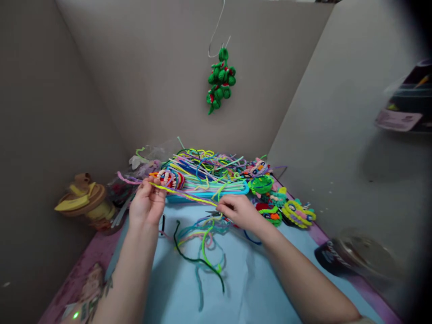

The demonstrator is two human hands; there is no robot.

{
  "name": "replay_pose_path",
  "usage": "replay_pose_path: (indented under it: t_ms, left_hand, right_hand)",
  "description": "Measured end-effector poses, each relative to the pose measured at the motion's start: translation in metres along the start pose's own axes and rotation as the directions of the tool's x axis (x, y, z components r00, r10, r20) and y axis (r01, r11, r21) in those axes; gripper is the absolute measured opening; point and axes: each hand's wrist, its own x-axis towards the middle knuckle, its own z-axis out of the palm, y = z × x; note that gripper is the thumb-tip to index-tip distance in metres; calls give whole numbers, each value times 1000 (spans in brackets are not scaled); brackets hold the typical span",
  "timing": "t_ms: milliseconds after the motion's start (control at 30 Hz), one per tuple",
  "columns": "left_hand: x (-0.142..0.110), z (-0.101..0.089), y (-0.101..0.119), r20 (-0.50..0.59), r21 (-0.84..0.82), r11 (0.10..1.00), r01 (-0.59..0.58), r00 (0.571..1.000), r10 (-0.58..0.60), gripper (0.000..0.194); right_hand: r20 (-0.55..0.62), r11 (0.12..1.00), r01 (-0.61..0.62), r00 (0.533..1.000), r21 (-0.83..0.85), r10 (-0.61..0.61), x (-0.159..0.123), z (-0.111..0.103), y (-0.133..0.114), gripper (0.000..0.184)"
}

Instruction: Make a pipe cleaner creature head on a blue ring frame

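Note:
A yellow pipe cleaner (184, 194) and a light purple one (130, 181) lie side by side, stretched between my two hands above the table. My left hand (147, 204) pinches them near the left, and the purple end sticks out past the fingers. At the other end, my right hand (239, 213) is closed on the strands near their tips. Dark pointed metal tips (213, 213) show just below the right fingers; whether that hand touches them I cannot tell. Under the hands lie loose pipe cleaners, among them a dark green one (192, 259) and a bright green one (204, 245).
A blue tray (245, 189) heaped with pipe cleaners stands at the back. Finished fuzzy pieces, including a yellow one (299, 214), line the right side. A brown pot (89, 202) is at left, a dark-labelled jar (351, 256) at right. Green ornaments (221, 81) hang from a wire.

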Motion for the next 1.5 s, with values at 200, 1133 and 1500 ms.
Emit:
replay_pose_path:
  t_ms: [200, 1133, 1500]
  left_hand:
    - [4, -3, 3, -38, 29, 996, 89, 995, -88, 32]
    - [-20, 8, 3, 11, 109, 847, 521, 851, -525, 33]
    - [-33, 9, 34, 175, 36, 912, 408, 896, -407, 29]
  right_hand:
    - [84, 987, 160, 984, -20, -158, -3, 1, -11, 20]
    - [212, 819, 570, 795, 59, -569, -63, 90, -81, 30]
    - [166, 868, 436, 862, 240, -479, -58, 60, -88, 32]
